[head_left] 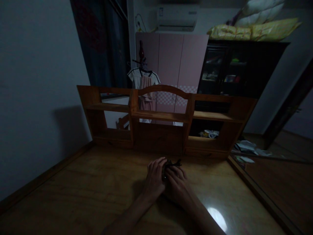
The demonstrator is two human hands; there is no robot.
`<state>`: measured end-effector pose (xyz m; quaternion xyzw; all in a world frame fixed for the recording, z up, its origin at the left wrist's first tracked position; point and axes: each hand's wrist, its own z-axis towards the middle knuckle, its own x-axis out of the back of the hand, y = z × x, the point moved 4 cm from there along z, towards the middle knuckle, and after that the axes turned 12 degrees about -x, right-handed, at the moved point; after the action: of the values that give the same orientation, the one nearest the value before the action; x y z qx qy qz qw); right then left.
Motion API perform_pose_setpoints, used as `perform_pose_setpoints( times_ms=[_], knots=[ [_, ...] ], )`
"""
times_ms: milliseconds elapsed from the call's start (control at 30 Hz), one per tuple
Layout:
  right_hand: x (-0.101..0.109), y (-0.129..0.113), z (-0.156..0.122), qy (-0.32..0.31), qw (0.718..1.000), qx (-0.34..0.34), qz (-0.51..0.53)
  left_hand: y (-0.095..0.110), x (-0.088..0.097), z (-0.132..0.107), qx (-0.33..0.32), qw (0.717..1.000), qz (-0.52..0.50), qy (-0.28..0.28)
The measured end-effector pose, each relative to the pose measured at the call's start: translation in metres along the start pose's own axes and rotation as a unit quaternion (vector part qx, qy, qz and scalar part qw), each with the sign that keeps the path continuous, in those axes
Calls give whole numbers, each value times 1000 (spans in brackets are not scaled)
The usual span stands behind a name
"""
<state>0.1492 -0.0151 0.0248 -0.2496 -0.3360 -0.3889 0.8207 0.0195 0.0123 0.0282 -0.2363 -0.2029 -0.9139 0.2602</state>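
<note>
In the head view, a small, dark, slightly shiny object with thin dark strands [166, 167] sits between my hands; the dim light hides its exact kind. My left hand [156, 173] is closed around its left side, fingers curled over the top. From the right, my right hand [178, 179] presses its bent fingers onto the same object, just below the strands, which stick out to the right. Both hands are low over the yellowish wooden surface [102, 189], and they cover most of what they hold.
Beyond the hands stands a wooden shelf unit [160, 115] with open compartments along the far edge. A white wall [41, 98] borders the left side, and a raised wooden rim [259, 192] runs along the right. Farther back are a pink wardrobe [171, 58] and a dark cabinet [244, 68].
</note>
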Motion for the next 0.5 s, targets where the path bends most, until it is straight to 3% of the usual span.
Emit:
perform_pose_setpoints(
  times_ms=[333,500],
  knots=[
    [1,-3,3,-17,1000,-14,-10,3,2,0,-21,999,23,26],
    [4,-8,5,-8,1000,4,5,-1,2,-4,6,993,65,101]
  ],
)
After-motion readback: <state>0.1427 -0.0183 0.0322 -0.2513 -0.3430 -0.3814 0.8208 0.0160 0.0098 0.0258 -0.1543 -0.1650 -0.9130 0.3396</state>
